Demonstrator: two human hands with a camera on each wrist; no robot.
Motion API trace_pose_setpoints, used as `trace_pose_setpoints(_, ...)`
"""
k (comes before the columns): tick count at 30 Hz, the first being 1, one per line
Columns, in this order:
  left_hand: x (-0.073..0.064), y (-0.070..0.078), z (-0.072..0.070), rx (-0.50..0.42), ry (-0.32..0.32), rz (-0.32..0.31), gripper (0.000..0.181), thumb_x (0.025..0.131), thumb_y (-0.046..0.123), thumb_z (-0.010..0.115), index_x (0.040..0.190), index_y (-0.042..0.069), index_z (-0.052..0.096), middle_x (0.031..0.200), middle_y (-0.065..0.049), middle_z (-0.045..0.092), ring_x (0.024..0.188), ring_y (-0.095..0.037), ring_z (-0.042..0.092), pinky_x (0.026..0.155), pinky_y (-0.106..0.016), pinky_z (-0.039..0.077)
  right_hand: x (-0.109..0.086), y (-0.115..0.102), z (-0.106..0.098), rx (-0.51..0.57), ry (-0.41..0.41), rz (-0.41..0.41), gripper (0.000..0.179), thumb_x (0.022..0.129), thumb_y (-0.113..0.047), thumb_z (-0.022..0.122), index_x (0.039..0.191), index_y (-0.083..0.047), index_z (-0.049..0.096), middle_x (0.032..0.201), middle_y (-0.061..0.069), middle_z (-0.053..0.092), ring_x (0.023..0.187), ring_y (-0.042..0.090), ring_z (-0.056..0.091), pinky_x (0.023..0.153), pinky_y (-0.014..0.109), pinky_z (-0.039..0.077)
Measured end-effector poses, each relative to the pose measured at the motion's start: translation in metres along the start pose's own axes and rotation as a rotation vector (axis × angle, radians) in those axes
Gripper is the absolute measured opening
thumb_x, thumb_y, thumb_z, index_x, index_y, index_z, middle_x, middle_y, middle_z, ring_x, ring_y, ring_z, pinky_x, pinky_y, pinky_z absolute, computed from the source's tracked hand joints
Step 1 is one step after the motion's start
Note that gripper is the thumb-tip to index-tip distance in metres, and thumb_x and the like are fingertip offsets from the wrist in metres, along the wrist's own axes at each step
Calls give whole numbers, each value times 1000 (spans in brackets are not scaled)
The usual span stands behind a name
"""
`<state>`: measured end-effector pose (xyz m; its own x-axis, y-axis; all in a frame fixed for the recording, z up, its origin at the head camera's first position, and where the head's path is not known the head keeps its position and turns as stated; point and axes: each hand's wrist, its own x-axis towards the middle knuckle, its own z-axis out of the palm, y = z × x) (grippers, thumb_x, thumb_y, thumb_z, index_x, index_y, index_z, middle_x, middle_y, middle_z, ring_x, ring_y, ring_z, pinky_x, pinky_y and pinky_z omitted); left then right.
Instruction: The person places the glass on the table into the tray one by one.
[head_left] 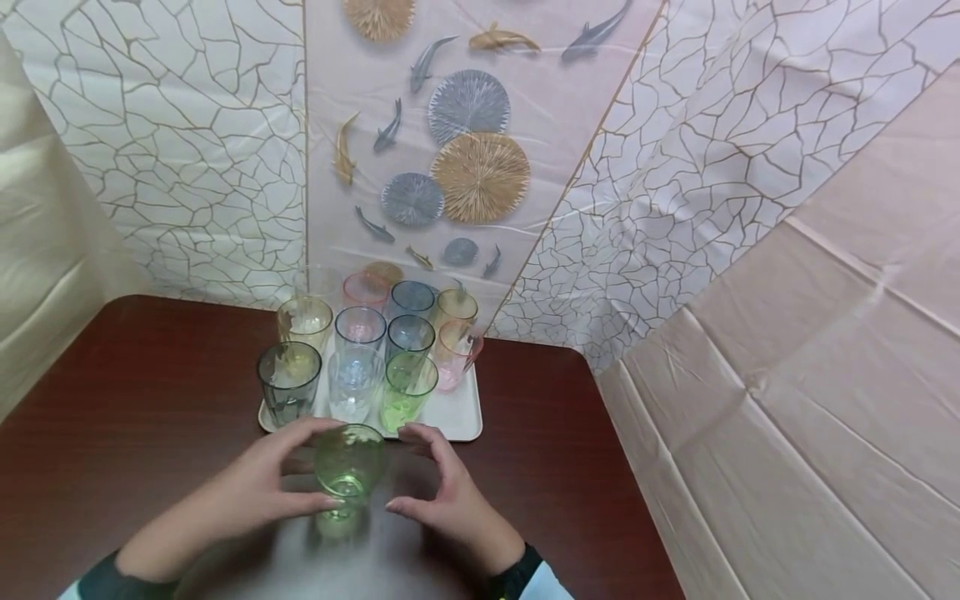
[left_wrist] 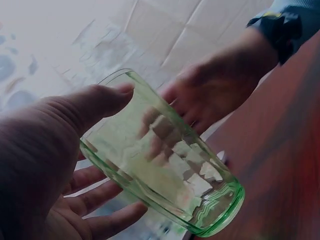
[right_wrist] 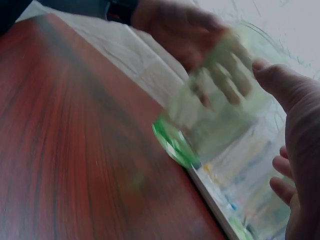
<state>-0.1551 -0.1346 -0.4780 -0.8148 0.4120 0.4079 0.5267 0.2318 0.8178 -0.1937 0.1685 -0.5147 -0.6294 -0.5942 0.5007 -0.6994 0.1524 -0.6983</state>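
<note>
A light green glass tumbler (head_left: 349, 462) is held up near the front of the tray, its base toward me in the head view. My left hand (head_left: 270, 479) grips it from the left. In the left wrist view the thumb lies across the glass (left_wrist: 165, 160) and the fingers curve along its other side. On the right, my right hand (head_left: 453, 492) is spread with thumb and fingers apart, a gap between it and the tumbler in the head view. The right wrist view shows the right thumb (right_wrist: 280, 80) overlapping the rim end of the glass.
A white tray (head_left: 467, 421) at the back of the brown table (head_left: 547, 467) bears several tumblers, among them a dark grey one (head_left: 290, 392), a green one (head_left: 407, 396) and a pink one (head_left: 453, 358). A patterned cloth (head_left: 360, 150) hangs behind.
</note>
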Motion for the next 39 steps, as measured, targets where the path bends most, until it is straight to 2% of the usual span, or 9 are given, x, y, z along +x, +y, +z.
trace_pose_setpoints(3,8,1,17,-64,-36,1,81,78,37,90,146,12,53,135,-7,63,110,-27,69,88,-37,61,7,-14,4,40,-28,-33,103,71,0,92,155,3,33,145,18,54,132,27,54,109,43,49)
trace_pose_setpoints(7,13,2,29,-109,-63,11,78,80,38,89,144,12,53,133,-7,63,109,-29,69,87,-39,62,15,-39,5,71,-42,-54,101,68,5,92,151,10,35,142,22,54,131,29,55,105,43,52)
trace_pose_setpoints(14,14,5,34,-84,-55,24,78,80,39,88,144,12,53,134,-5,62,111,-32,67,89,-41,61,20,-48,7,69,-21,-120,92,68,6,91,145,13,41,138,25,56,126,34,57,103,45,54)
trace_pose_setpoints(20,10,2,30,18,-29,95,80,81,37,88,148,14,51,141,-2,59,121,-24,61,94,-46,59,17,-50,7,70,-4,-96,90,69,7,90,145,13,42,137,26,57,125,34,58,102,45,54)
trace_pose_setpoints(24,2,-6,19,111,36,112,82,79,31,91,148,12,51,140,-2,59,124,-22,59,97,-44,57,6,-38,5,86,38,6,91,70,7,90,146,12,41,136,28,59,122,39,60,102,47,54)
trace_pose_setpoints(28,-13,-18,4,184,97,73,82,77,27,92,146,9,53,138,-3,61,125,-18,58,102,-26,53,-12,-12,-5,86,111,147,92,73,1,91,151,2,42,138,21,60,123,34,60,104,43,53)
trace_pose_setpoints(32,-28,-28,-8,212,134,19,80,78,26,92,146,10,54,136,-6,63,126,-11,56,102,-12,46,-20,8,-26,100,197,263,90,77,-5,90,154,-9,43,140,15,60,126,28,60,106,39,52)
trace_pose_setpoints(35,-36,-33,-14,209,150,-15,78,78,24,92,145,10,55,135,-6,63,126,-9,56,102,-10,45,-16,17,-46,114,257,299,87,81,-5,87,155,-11,42,142,16,59,129,30,57,108,43,50)
trace_pose_setpoints(39,-45,-38,-16,218,156,-52,77,78,24,92,145,10,56,134,-2,63,124,-5,56,101,-8,44,-2,33,-66,118,300,292,83,85,-2,84,155,-7,40,144,18,56,134,32,52,110,51,46)
